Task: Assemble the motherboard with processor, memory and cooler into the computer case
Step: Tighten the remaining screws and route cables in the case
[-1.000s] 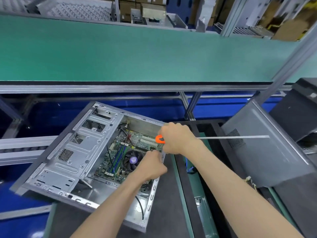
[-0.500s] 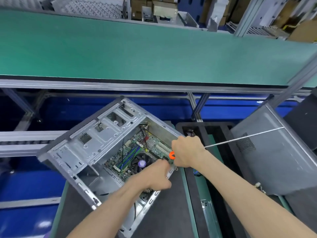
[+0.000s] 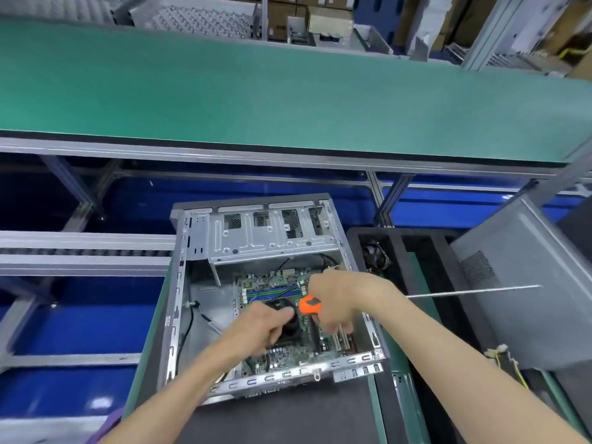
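1. The motherboard [image 3: 282, 290] is seated in the open computer case [image 3: 198, 283], under both hands.
2. The cooler [image 3: 290, 318] is gripped by the left hand [image 3: 256, 328].
3. A screwdriver [image 3: 309, 305] with an orange handle is held by the right hand [image 3: 333, 299]; its long shaft points right, toward a grey side panel [image 3: 512, 283].
4. No writing can be read.

head view: we look forward and down from above the computer case [image 3: 272, 293] | close, at arm's reach | conveyor belt [image 3: 288, 91] beyond it
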